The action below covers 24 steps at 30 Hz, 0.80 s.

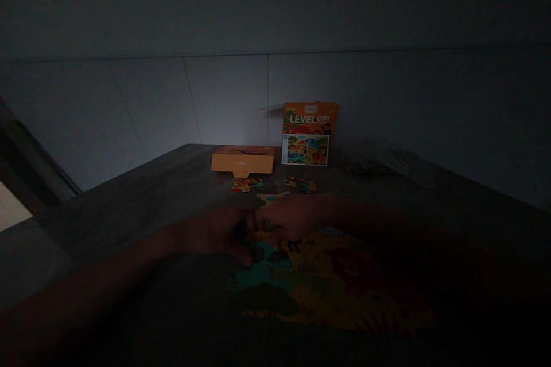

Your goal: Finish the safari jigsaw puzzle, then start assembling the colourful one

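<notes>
A partly joined jigsaw puzzle [307, 266] with a colourful animal scene lies flat before me in dim light. My left hand [217, 232] rests at its upper left edge, thumb and forefinger apart. From the right, my right hand [297, 215] reaches across the puzzle's upper part. Its fingers are bent and drawn together, and their tips meet the left fingertips. Whatever lies under those fingertips is hidden. Just beyond the hands are two small groups of loose puzzle pieces, one on the left [248, 184] and one on the right [301, 184].
An orange puzzle box [310, 120] marked "LEVEL UP!" stands upright at the back of the grey table [142, 206]. Left of it lies an orange carton part [242, 161] with a tab. A clear plastic bag [379, 161] sits at the back right, near the wall.
</notes>
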Each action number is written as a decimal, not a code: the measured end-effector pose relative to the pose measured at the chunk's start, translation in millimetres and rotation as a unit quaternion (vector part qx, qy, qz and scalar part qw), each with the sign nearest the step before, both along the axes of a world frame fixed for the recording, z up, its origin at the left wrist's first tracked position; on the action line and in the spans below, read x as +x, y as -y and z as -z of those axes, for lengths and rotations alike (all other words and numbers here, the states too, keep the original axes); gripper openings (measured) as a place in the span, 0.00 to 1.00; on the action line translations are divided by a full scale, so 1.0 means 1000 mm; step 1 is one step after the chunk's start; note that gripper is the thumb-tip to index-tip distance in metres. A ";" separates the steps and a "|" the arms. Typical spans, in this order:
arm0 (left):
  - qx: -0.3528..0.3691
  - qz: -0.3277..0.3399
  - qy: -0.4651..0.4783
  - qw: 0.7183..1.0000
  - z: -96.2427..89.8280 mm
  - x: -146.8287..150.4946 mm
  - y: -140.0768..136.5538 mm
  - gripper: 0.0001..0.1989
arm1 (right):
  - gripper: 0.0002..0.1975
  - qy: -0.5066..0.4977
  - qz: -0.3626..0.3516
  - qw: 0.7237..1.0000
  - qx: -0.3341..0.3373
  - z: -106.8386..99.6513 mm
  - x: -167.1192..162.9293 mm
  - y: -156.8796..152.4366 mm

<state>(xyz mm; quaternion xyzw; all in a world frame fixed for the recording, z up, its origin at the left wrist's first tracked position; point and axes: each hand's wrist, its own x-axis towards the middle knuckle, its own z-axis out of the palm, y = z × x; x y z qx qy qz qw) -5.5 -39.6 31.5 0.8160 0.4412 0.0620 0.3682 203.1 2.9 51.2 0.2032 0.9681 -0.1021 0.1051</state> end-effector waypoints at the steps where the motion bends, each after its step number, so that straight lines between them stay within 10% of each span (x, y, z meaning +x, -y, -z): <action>1: 0.006 -0.003 -0.007 1.000 0.001 0.000 0.000 0.23 | 0.17 -0.001 0.000 1.000 -0.021 -0.001 0.000 0.000; 13: 0.022 0.011 -0.002 1.000 0.005 -0.002 -0.002 0.23 | 0.25 -0.020 0.022 0.981 -0.193 0.004 0.002 -0.009; 24: 0.029 0.010 -0.004 1.000 0.004 -0.002 0.000 0.21 | 0.27 -0.018 0.042 0.988 -0.145 0.001 0.000 -0.009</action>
